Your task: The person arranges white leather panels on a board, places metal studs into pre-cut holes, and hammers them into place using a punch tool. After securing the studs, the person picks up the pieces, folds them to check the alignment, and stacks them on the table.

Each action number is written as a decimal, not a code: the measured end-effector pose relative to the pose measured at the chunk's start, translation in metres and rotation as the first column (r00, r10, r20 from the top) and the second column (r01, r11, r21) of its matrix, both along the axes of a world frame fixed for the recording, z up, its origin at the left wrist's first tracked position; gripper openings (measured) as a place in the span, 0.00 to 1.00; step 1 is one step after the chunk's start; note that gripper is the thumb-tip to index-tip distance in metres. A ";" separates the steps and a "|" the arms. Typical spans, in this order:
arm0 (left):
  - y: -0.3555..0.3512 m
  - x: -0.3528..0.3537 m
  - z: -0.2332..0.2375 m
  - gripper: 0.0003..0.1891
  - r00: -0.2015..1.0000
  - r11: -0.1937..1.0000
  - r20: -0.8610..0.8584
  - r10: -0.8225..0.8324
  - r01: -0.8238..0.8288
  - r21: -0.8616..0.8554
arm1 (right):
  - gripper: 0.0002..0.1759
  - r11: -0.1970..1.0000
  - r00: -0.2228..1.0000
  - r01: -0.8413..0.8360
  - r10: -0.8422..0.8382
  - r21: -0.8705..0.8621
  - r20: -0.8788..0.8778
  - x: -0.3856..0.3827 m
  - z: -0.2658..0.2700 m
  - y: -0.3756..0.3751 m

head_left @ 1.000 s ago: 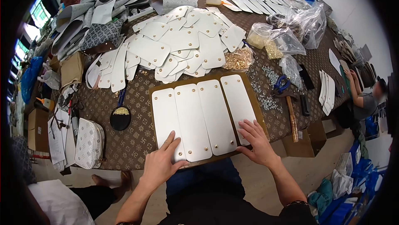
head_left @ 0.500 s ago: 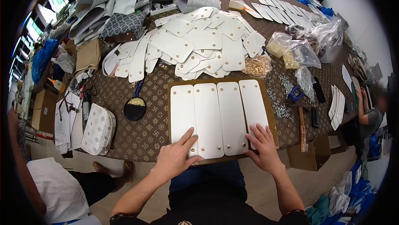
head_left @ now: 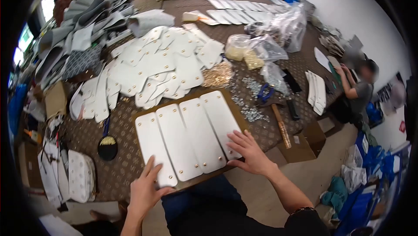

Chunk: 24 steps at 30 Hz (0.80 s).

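Note:
Several long white panels with rounded corners and brass-coloured rivets at their ends lie side by side on a brown board (head_left: 238,113). My left hand (head_left: 147,188) is open, its fingers apart over the lower left edge of the leftmost panel (head_left: 152,142). On the rightmost panel (head_left: 220,118), my right hand (head_left: 251,154) rests open near the lower end, fingers spread. The two middle panels (head_left: 177,136) lie between my hands. Neither hand is wrapped round anything.
Beyond the board lies a heap of riveted white pieces (head_left: 152,64). To its right are a pile of brass rivets (head_left: 217,75), scattered silver rivets (head_left: 250,99) and a hammer (head_left: 281,125). A round black dish (head_left: 107,150) sits left. Another person (head_left: 359,85) is at the right.
The view has swung right and tilted. My left hand has shifted from the inner side of the leftmost panel to its outer left edge. My right hand stays on the rightmost panel.

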<state>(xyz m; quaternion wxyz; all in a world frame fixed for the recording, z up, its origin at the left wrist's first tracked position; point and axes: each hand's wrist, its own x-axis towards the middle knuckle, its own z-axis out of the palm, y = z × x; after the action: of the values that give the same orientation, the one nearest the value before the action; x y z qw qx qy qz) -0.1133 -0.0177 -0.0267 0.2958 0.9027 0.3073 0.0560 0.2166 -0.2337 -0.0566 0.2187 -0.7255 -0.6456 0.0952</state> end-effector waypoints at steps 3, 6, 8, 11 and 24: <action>0.002 -0.012 -0.026 0.43 0.995 0.993 0.097 -0.011 -0.001 0.116 | 0.36 0.998 0.998 0.059 -0.059 0.001 0.022 0.007 -0.009 -0.010; -0.010 0.013 0.004 0.46 0.995 0.986 0.059 0.086 -0.076 -0.146 | 0.35 0.998 0.997 0.063 -0.063 0.013 0.036 0.008 -0.021 -0.013; -0.013 0.011 -0.004 0.45 0.991 0.988 0.063 0.118 -0.111 -0.111 | 0.34 1.000 0.998 0.017 -0.017 0.012 0.056 0.010 -0.021 -0.014; -0.015 0.009 -0.009 0.45 0.993 0.993 0.063 0.100 -0.095 -0.073 | 0.33 0.999 0.999 0.035 -0.036 0.025 0.041 0.009 -0.022 -0.013; 0.000 0.010 -0.014 0.28 0.802 0.827 0.342 0.490 -0.303 -0.474 | 0.29 0.608 0.570 0.759 -0.794 0.233 0.212 0.120 -0.038 -0.091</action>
<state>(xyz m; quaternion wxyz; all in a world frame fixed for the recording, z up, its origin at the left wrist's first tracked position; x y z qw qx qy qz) -0.1038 -0.0173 -0.0405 0.5161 0.6985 0.4209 0.2618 0.3368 -0.3242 -0.0943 0.1813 -0.9264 -0.2902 -0.1570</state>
